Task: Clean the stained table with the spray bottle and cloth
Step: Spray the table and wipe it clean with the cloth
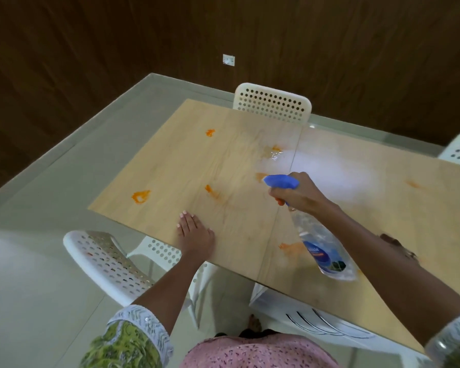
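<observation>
I see the right hand point(298, 196) wrapped around the neck of a clear plastic spray bottle point(322, 245) with a blue nozzle, held tilted above the light wooden table point(223, 160). The left hand point(195, 235) lies flat, fingers straight, near the front edge. Orange stains point(140, 195) dot the surface; a wet patch point(275, 155) glistens ahead of the nozzle.

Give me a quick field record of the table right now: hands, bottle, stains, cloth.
left hand: flat on the table, fingers straight, near its front edge
right hand: grips the spray bottle at the trigger
spray bottle: tilted, blue nozzle aimed toward the far side
stains: several orange marks, one ring-shaped stain at the left
wet patch: shiny spot at a far stain
cloth: not visible
</observation>
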